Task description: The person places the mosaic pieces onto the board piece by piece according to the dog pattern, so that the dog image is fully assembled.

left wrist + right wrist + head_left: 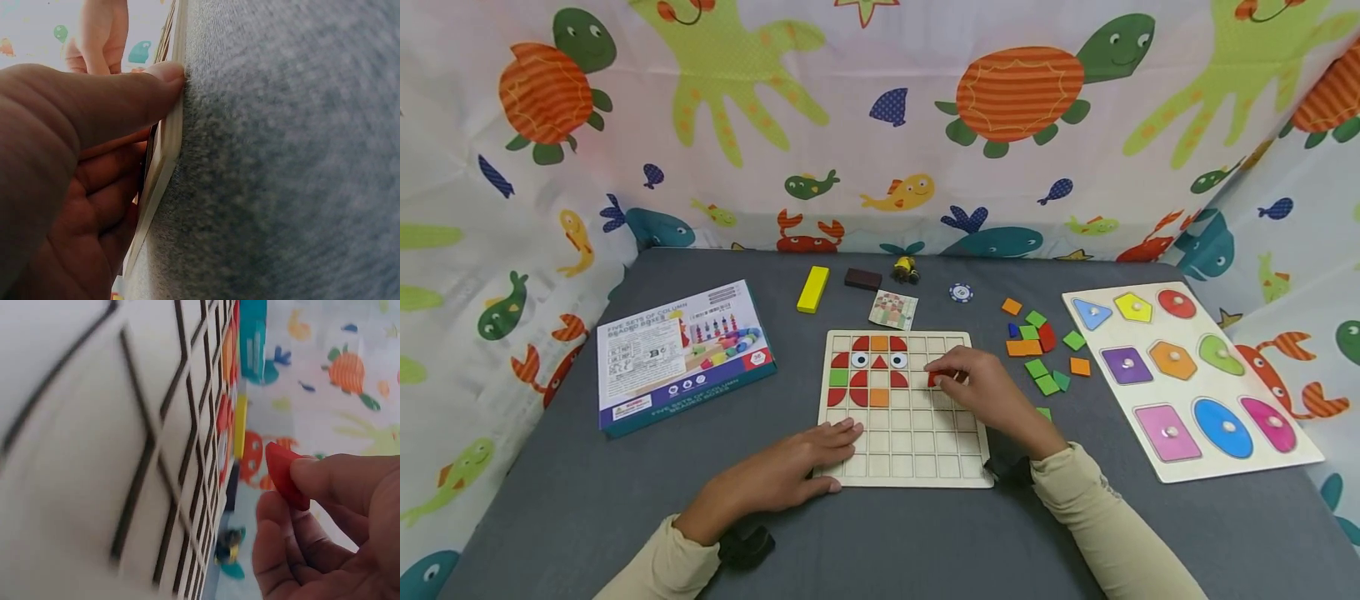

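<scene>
A wooden grid board (917, 467) lies on the grey table, with red, orange and green tiles and two eye tiles filling its upper left squares. My right hand (958, 379) hovers over the board's right side and pinches a red tile (934, 379) between thumb and fingers; the right wrist view shows that red tile (284, 475) held just off the grid board (125, 456). My left hand (820, 454) lies flat with straight fingers on the board's lower left corner. In the left wrist view its thumb (119, 94) presses against the board's edge (165, 156).
Loose orange, green, red and blue tiles (1041, 350) lie right of the board. A shape-peg puzzle (1187, 375) sits at far right, a game box (681, 354) at left. A yellow block (813, 288), dark block (862, 278), pattern card (893, 309) and chip (960, 292) lie behind.
</scene>
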Available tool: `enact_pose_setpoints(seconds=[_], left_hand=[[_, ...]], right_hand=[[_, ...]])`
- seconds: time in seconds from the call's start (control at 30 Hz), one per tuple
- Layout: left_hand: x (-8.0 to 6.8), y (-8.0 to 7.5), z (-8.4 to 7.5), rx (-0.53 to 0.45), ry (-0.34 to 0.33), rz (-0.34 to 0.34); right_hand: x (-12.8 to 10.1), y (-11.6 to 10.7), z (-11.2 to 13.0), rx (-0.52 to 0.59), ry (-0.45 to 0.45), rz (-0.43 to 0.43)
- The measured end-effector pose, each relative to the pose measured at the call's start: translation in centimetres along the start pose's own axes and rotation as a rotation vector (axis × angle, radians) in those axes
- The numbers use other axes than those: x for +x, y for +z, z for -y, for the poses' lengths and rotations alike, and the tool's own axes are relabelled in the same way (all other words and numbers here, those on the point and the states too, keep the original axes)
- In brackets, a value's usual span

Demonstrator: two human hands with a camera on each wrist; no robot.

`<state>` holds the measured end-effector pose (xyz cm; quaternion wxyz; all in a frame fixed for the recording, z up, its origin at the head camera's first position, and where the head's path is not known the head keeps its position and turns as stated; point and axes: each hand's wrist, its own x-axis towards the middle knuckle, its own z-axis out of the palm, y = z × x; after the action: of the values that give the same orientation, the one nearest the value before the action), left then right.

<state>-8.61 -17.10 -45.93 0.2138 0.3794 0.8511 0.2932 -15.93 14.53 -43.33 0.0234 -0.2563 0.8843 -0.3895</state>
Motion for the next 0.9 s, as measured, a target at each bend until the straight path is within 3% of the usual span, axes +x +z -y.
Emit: enact_pose_setpoints(seconds=[0.1,0.37,0.7,0.9], left_hand=[[0.0,-0.1,0.0,0.006,0.002,-0.004],[-0.3,0.3,-0.1,0.027,-0.002,0.005],[-0.1,0.2,0.1,0.029,0.015,0.000],[0.0,0.1,0.3,0.023,0.014,-0.009]], right_hand=[[0.6,1.2,0.7,0.025,-0.022,0.048],[1.4,4.0,1.3,0.052,0.021,0.152],[2.4,4.5,1.7,-0.093,0.080,0.146],[2.6,4.1,2.2,-0.074,0.096,0.167]])
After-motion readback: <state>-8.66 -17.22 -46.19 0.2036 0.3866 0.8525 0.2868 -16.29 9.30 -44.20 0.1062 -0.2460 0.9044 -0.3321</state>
